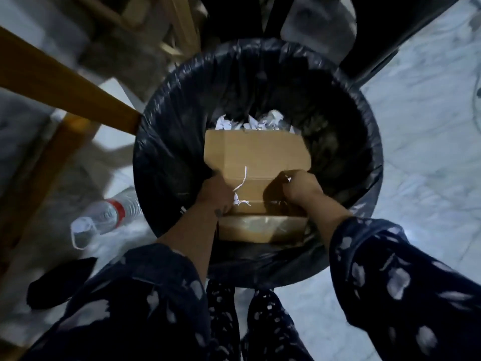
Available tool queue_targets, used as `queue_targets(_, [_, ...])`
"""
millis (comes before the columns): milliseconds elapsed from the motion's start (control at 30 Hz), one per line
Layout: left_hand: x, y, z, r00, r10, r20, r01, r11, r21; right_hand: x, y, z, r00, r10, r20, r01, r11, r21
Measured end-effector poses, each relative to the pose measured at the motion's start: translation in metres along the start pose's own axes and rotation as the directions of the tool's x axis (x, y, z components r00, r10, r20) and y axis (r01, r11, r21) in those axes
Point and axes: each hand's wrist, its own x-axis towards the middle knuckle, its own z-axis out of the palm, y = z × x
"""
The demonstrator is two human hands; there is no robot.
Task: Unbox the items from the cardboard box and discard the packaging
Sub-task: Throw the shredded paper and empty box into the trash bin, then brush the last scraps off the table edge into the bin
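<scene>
In the head view no writing could be read. The bottle [109, 213] at the lower left lay on its side on the floor, clear plastic with a red band on its label, the print too blurred to make out. The box [256, 162] bore no legible marks, only plain brown card.

The box sat at the centre of the frame, inside the bin [364, 157], which was lined with a black bag. One flap stood open toward the top of the frame, and a taped side faced the bottom. Crumpled white paper [270, 119] showed just beyond the box's far edge, deeper in the bin. A thin white strip [242, 182] curled over the flap.

The left hand [214, 195] was closed on the box's left edge, fingers wrapped out of sight. The right hand [302, 187] was curled into a fist on the box's right side, gripping the card; what else it pinched could not be told. Both sleeves [398, 277] were dark with pale blotches.

The floor [429, 126] was pale marbled stone, brightest at the right. Wooden bars [65, 84] crossed the upper left, touching the bin's rim. A dark cloth [59, 282] lay at the lower left of the frame.
</scene>
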Motion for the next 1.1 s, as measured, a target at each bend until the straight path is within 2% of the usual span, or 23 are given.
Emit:
queue_targets(133, [0.011, 0.002, 0.008, 0.996, -0.049, 0.070, 0.044, 0.996, 0.078, 0.007, 0.000, 0.005, 0.999, 0.030, 0.029, -0.029, 1.000, -0.010])
queue_targets(300, [-0.031, 0.014, -0.016, 0.996, -0.051, 0.072, 0.051, 0.999, 0.000, -0.033, 0.001, -0.025, 0.999, -0.025, 0.043, 0.023, 0.999, 0.040])
queue_targets(433, [-0.093, 0.029, -0.056, 0.994, 0.098, -0.043, -0.102, 0.988, -0.116, -0.092, -0.005, -0.065, 0.992, -0.121, 0.028, 0.119, 0.992, 0.048])
queue_targets(633, [-0.213, 0.061, -0.126, 0.956, 0.219, -0.195, -0.270, 0.917, -0.293, -0.209, -0.034, -0.132, 0.957, -0.289, -0.028, 0.289, 0.957, 0.000])
queue_targets(767, [-0.285, 0.063, -0.163, 0.923, 0.252, -0.292, -0.344, 0.880, -0.329, -0.292, -0.063, -0.162, 0.881, -0.463, -0.101, 0.466, 0.885, 0.009])
queue_targets(867, [-0.342, 0.054, -0.194, 0.879, 0.255, -0.402, -0.406, 0.843, -0.353, -0.357, -0.088, -0.178, 0.781, -0.607, -0.147, 0.610, 0.792, -0.029])
queue_targets(1100, [-0.434, 0.006, -0.262, 0.735, 0.155, -0.660, -0.473, 0.814, -0.337, -0.455, -0.161, -0.179, 0.600, -0.799, -0.039, 0.796, 0.601, -0.077])
